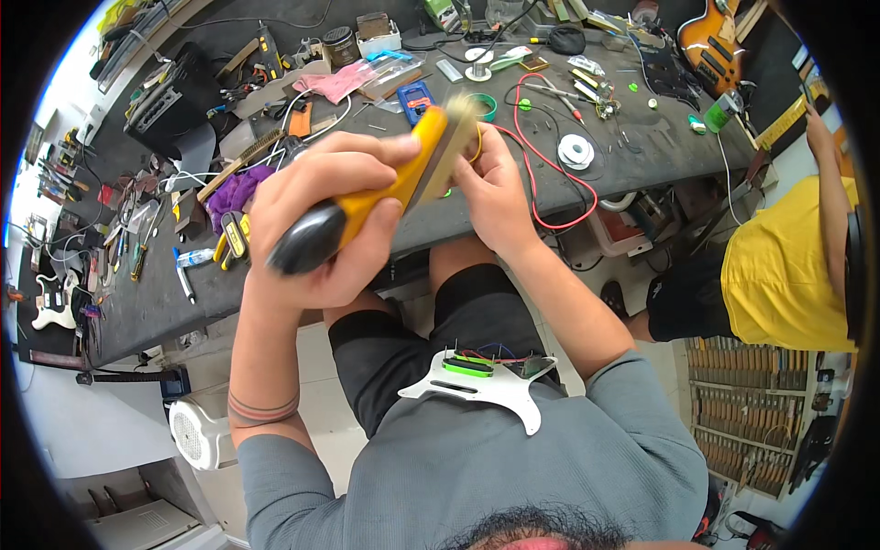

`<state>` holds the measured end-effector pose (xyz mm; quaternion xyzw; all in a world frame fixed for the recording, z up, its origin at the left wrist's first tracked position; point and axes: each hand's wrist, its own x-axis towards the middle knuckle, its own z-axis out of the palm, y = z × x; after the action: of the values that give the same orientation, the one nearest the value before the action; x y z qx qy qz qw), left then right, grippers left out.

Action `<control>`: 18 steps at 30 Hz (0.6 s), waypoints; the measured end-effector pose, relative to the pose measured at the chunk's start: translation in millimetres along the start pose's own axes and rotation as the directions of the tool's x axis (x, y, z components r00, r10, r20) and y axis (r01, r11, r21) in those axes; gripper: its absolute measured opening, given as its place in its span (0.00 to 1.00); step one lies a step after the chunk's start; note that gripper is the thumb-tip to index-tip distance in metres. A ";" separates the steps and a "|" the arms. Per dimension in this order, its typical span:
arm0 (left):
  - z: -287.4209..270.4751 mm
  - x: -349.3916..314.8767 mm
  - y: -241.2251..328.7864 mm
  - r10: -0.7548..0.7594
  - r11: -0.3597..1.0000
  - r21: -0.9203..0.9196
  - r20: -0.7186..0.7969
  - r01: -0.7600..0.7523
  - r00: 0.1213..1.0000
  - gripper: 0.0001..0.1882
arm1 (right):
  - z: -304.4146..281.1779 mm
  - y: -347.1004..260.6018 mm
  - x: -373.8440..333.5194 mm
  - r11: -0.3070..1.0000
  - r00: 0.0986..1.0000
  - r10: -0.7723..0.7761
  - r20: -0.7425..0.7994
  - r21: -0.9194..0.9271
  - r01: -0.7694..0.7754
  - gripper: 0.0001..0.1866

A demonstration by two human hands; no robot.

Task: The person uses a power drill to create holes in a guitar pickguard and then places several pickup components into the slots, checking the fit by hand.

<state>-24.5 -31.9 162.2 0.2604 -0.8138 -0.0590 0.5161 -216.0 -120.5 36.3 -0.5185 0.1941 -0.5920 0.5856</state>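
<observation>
yellow-and-black tool (371, 206): gripped in the left hand (302, 188) and raised over the near edge of the dark bench (678, 142); tilted, with the black end at the lower left and the upper end blurred.
left hand: closed round the handle, fingers curled over it.
right hand (500, 202): held at the tool's upper end, fingers drawn together — a thin yellow loop (478, 145) is seen by the fingertips, but what is pinched cannot be told.
lap: a white plate (477, 392) with curved edges is rested there, a bright green part (467, 367) and thin wires being carried on it.
bench middle: a blue meter (415, 101) and a green ring (483, 106) are seen beyond the tool.
bench right: a red cable (595, 192) is looped beside a white spool (576, 152).
bench left: a purple cloth (236, 197) is bunched up — a pink cloth (335, 85) is placed farther back.
far right: a yellow shirt (779, 257) is worn by another person.
</observation>
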 end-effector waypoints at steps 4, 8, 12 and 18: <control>-12.6 -3.8 1.4 -0.021 0.998 0.068 0.110 0.014 0.994 0.07 | -9.0 -2.0 1.7 0.999 1.000 0.023 -0.002 -0.032 -0.024 0.17; -3.8 -1.2 5.2 -0.027 1.000 -0.010 -0.047 0.026 0.999 0.07 | -0.6 -6.7 -0.6 0.999 0.999 0.041 0.000 0.030 -0.041 0.17; -13.2 -6.6 4.2 -0.048 0.997 0.071 0.057 0.044 0.997 0.07 | -4.9 -7.6 2.6 1.000 1.000 -0.004 0.015 -0.007 0.004 0.18; -25.2 -8.4 12.6 -0.181 0.977 0.151 0.206 0.151 0.962 0.06 | 3.1 -12.6 0.2 1.000 1.000 0.008 0.022 -0.004 -0.008 0.18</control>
<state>-4.4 -12.6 171.6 0.3539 -0.8430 -0.0756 0.3979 -219.6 -116.5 48.2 -0.5253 0.1909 -0.5837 0.5890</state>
